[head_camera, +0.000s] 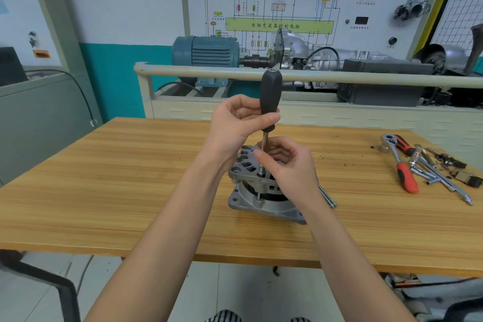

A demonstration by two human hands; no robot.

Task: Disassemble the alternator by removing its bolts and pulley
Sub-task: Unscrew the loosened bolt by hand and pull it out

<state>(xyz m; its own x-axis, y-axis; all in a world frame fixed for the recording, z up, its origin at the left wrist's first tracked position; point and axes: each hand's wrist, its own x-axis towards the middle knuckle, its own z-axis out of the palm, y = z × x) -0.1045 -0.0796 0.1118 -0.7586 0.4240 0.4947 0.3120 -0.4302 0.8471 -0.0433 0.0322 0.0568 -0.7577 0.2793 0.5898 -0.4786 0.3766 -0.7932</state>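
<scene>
I see the driver upright over a bolt: left hand grips its handle, right hand pinches the shaft (alternator below).

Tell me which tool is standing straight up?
The black-handled driver, held upright over the alternator. The ratchets lie flat on the table.

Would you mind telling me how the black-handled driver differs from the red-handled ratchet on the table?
The black-handled driver stands upright on a bolt in the alternator; the red-handled ratchet lies flat on the table. The left hand grips the driver's handle and the right hand pinches its shaft; nothing touches the ratchet. Both have metal working ends.
</scene>
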